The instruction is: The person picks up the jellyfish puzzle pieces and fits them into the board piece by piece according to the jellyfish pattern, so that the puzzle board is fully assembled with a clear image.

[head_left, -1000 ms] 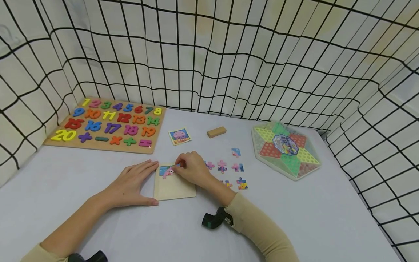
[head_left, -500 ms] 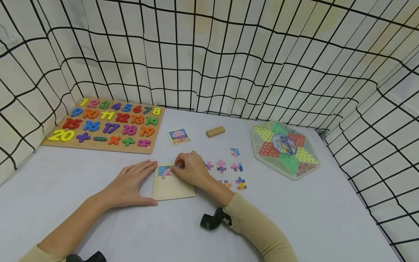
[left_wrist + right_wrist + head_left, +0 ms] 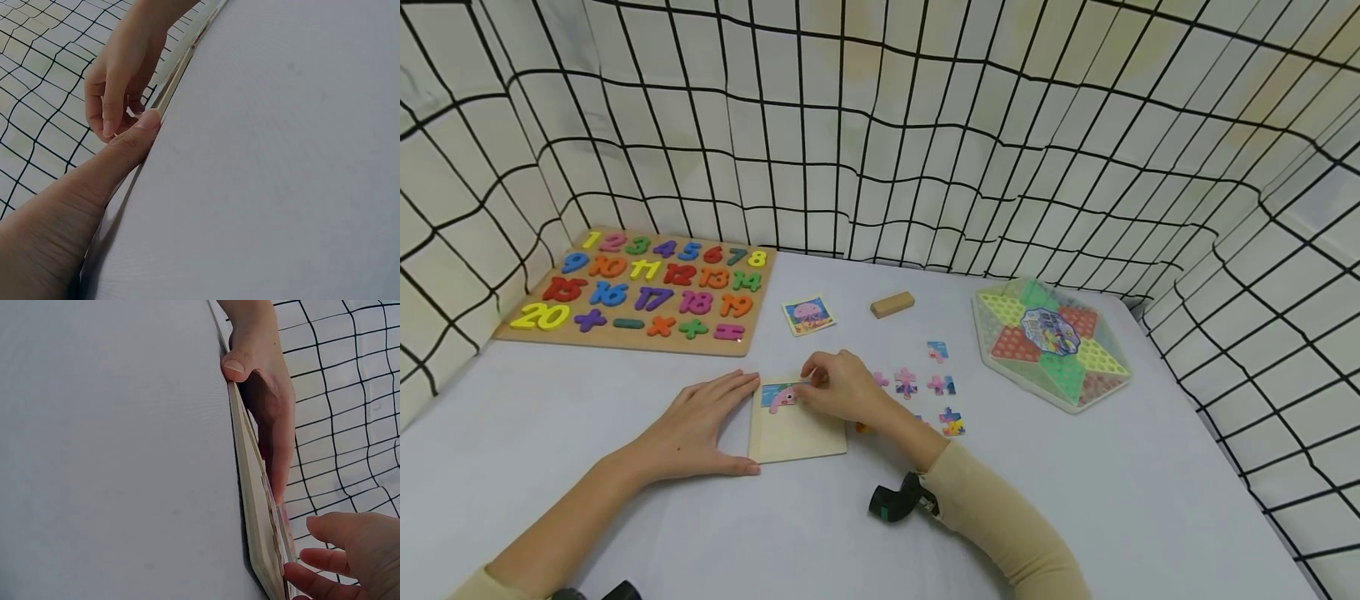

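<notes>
Left hand (image 3: 698,432), spread apart, touches the tray (image 3: 797,437); only the head view shows loose pieces (image 3: 906,382).

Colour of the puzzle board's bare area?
The board is pale cream where bare; best seen in the head view.

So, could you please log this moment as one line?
left hand: at left edge of tray | right hand: over tray's far side, grip unclear | loose pieces: right of tray

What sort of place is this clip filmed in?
Probably a booth set up for tabletop play: a white table holds a number board and jigsaw pieces, with a black grid behind it and at both sides.
</notes>
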`<state>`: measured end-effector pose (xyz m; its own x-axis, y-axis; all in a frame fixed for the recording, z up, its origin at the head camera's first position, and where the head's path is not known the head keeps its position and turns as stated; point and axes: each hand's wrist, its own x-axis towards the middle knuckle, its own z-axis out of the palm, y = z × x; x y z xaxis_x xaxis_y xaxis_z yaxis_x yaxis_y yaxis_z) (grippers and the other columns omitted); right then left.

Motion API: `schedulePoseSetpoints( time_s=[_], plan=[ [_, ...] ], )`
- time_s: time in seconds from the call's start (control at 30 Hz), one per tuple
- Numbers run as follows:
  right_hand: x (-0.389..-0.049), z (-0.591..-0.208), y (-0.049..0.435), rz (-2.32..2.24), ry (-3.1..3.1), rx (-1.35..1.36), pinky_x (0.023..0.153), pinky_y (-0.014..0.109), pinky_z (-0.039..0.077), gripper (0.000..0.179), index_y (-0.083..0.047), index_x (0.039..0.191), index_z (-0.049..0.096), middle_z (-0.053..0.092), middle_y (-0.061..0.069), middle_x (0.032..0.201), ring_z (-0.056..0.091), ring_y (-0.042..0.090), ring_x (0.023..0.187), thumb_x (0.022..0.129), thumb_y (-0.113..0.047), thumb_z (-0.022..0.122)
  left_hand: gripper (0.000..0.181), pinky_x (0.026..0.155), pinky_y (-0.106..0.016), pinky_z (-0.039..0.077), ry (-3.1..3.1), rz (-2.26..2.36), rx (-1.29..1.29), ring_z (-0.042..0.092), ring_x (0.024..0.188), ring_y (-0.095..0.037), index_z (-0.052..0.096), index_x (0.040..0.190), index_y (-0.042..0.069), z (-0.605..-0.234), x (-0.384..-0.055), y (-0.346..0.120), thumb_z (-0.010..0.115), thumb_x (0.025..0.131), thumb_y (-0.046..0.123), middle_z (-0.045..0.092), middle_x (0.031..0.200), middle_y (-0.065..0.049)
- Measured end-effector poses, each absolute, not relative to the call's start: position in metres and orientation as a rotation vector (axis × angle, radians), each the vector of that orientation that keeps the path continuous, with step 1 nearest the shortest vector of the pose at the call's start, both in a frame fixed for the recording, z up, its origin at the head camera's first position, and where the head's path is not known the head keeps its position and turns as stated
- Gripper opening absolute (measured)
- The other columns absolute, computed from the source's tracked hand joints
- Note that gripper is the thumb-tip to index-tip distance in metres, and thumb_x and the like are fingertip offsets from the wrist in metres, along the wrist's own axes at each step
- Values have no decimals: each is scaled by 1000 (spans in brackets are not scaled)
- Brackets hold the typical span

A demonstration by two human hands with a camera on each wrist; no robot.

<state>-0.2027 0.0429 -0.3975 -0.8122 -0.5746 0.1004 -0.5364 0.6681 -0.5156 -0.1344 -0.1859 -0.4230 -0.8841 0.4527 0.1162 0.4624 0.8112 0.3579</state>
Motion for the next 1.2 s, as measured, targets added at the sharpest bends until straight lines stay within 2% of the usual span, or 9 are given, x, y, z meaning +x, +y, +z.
schedulePoseSetpoints(
  time_s=[0.23, 0.53, 1.2],
  plan=[
    [-202, -391, 53, -898, 2753, -961, 66, 17, 42, 17, -10, 97, 64, 62, -4, 82, 50, 9, 79, 86, -22, 64, 116, 99, -58, 19, -2970, -605, -748, 24, 132, -34, 36, 139, 2, -423, -134, -185, 57, 57, 81, 33, 143, -15],
    [-207, -383, 72, -907, 2779, -950, 77, 24, 45, 19, -5, 103, 62, 63, 0, 89, 55, 16, 89, 88, -17, 61, 117, 99, -57, 20, -2969, -583, -741, 23, 132, -34, 36, 139, 2, -425, -133, -186, 56, 56, 82, 34, 143, -15],
    [-223, -383, 150, -1037, 2946, -750, 79, 33, 47, 19, -4, 102, 63, 63, 3, 92, 56, 18, 88, 86, -14, 63, 116, 99, -55, 19, -2961, -580, -755, 23, 133, -33, 35, 139, 3, -424, -134, -186, 58, 57, 81, 34, 143, -14]
  ],
)
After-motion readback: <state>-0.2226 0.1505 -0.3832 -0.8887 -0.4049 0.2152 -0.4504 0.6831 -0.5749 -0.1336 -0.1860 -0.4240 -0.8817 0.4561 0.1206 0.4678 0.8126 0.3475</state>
